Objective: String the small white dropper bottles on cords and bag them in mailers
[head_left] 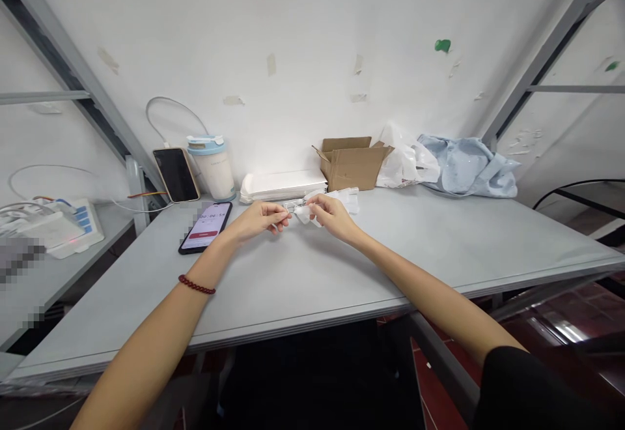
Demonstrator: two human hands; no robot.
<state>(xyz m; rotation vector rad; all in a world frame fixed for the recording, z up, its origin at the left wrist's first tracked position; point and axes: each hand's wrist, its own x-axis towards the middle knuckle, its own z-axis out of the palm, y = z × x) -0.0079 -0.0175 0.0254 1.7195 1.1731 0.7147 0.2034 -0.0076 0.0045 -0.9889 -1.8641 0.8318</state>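
Above the middle of the grey table (312, 280), both my hands work close together. My left hand (266, 217) is closed in a pinch at the end of a small, pale, shiny piece; what exactly lies between its fingertips is too small to make out. The fingers of my right hand (334, 217) pinch a thin white crumpled sheet (303, 214), which hangs between the two hands. Just behind the right hand, more thin white wrapping (349, 199) lies on the table. I cannot tell whether it joins the held sheet.
Along the wall stand a white stack (283, 186), an open cardboard box (354, 166), a white plastic bag (405, 159) and light-blue cloth (471, 163). To the left are a phone showing a timer (206, 227), a blue-lidded cup (215, 169) and a propped phone (176, 174) on a cable.
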